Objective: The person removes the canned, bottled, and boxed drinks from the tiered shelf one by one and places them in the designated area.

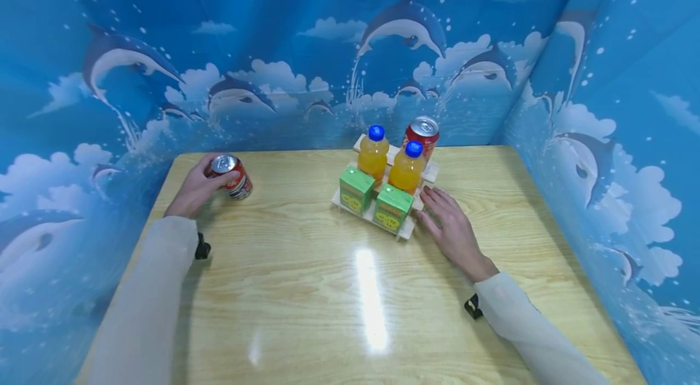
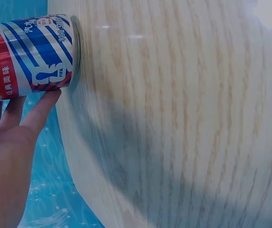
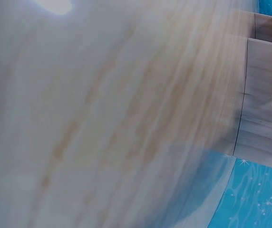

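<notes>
At the table's back left my left hand (image 1: 191,192) grips a red soda can (image 1: 240,183), thumb across its near side. In the left wrist view the can (image 2: 38,57) shows blue and white stripes, its base close to the tabletop. My right hand (image 1: 454,232) rests with extended fingers at the right side of a small wooden tiered rack (image 1: 406,231). On the rack stand two green juice boxes (image 1: 392,209) in front, two orange juice bottles (image 1: 373,161) with blue caps in the middle, and another red can (image 1: 425,135) at the back right. The right wrist view catches the rack's side panel (image 3: 262,95).
The light wooden table (image 1: 284,288) reaches back to a blue dolphin-print curtain (image 1: 306,27), which also lines both sides. A bright reflection lies on the table's middle. Small black wrist devices (image 1: 473,306) show below the sleeves.
</notes>
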{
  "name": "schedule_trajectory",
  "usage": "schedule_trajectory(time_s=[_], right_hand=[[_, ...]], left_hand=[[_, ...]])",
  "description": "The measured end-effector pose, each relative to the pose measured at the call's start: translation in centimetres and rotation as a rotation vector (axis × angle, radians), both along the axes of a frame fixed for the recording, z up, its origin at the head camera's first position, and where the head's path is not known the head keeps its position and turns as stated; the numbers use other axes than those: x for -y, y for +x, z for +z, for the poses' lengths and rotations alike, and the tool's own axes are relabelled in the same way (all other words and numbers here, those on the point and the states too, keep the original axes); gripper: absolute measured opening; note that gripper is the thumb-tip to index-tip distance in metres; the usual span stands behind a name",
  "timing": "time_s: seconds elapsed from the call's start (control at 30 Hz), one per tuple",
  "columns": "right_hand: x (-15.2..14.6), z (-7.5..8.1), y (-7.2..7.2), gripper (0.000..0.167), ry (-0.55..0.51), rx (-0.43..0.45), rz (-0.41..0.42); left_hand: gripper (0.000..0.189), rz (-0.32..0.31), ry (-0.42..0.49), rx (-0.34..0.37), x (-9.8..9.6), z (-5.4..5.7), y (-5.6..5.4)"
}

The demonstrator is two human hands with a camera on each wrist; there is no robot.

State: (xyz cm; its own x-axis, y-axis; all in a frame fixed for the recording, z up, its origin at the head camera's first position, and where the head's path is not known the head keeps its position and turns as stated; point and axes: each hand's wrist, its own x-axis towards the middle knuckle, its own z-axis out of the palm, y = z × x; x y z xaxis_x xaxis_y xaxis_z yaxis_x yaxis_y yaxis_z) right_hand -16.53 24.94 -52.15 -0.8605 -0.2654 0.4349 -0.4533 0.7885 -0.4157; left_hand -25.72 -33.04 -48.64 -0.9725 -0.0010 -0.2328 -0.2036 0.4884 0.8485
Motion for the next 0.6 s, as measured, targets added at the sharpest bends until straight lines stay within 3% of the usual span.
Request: schedule_trajectory(time_s=[0.6], right_hand=[[-0.04, -0.36, -0.16, 0.052, -0.009, -0.016, -0.002]], left_hand=[[0.106, 0.02, 0.027, 0.018, -0.09, -0.19, 0.06]])
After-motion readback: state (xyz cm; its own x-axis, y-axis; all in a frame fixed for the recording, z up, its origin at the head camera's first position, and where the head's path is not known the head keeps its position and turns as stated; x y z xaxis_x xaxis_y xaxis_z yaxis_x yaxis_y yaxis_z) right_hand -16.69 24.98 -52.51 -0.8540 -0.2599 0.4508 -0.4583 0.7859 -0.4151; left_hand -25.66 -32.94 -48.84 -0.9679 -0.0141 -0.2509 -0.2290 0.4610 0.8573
